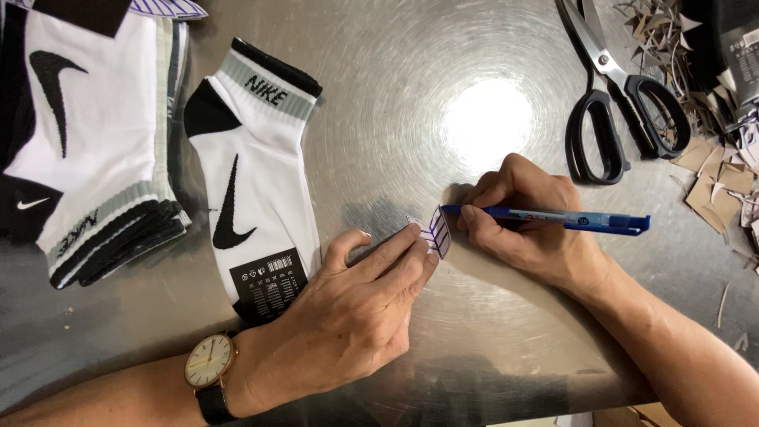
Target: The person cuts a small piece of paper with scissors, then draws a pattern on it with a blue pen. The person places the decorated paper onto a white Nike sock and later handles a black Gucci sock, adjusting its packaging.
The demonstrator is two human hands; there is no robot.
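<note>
- A small white paper slip (437,230), ruled with purple lines, is pinned against the metal table (411,103) between the two hands, just under the fingertips of both.
- The left hand (348,316) is laid flat, its fingers stretched out and pressed on the slip's left edge; nothing is gripped by it.
- The right hand (526,217) is closed around a blue pen (553,217), whose tip is set at the slip's right edge; whether the tip actually touches the paper cannot quite be told.
- One wristwatch (210,360) is worn on the left wrist, round, pale-faced, with a dark strap.
- One single sock (249,178) is spread flat to the left of the left hand, white knit with a black heel, a grey-and-black cuff and a black card tag that touches the hand's wrist side.
- One stack of like socks (87,134) is seen at the far left; the count in it cannot be made out.
- One pair of scissors (621,103) with black loop handles and steel blades is lying well beyond the right hand.
- Many brown cardboard scraps (719,174), thin and jagged, are scattered by the right edge.
- The table is of brushed metal, swirl-marked and shiny.
</note>
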